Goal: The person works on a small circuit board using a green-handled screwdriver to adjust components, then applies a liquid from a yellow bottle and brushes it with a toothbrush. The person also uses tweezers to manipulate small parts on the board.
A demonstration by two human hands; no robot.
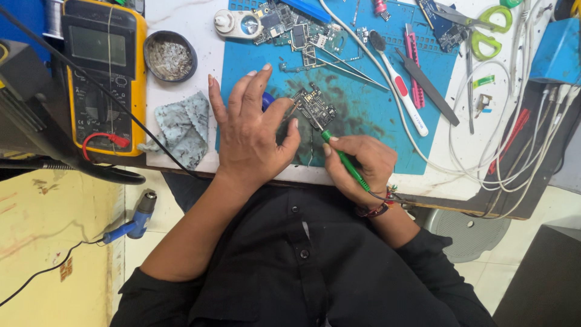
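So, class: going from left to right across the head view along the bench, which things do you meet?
Yellow multimeter → round tin of solder scraps → grey cloth → left hand → small circuit board → right hand → white toothbrush → green-handled scissors.

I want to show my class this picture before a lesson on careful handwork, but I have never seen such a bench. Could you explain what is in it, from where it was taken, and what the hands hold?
The single picture comes from a camera worn on the person's head, looking down at their own two bare hands over a workbench.

The left hand rests on a blue work mat, its fingers steadying a small circuit board. The right hand grips a thin green-handled tool like a pen, its metal tip reaching the board.

Around them lie a yellow multimeter, a round tin of metal bits, a grey cloth, more circuit boards, tweezers, green-handled scissors, a white-and-red brush and white cables. A blue hot-air tool hangs below the bench.
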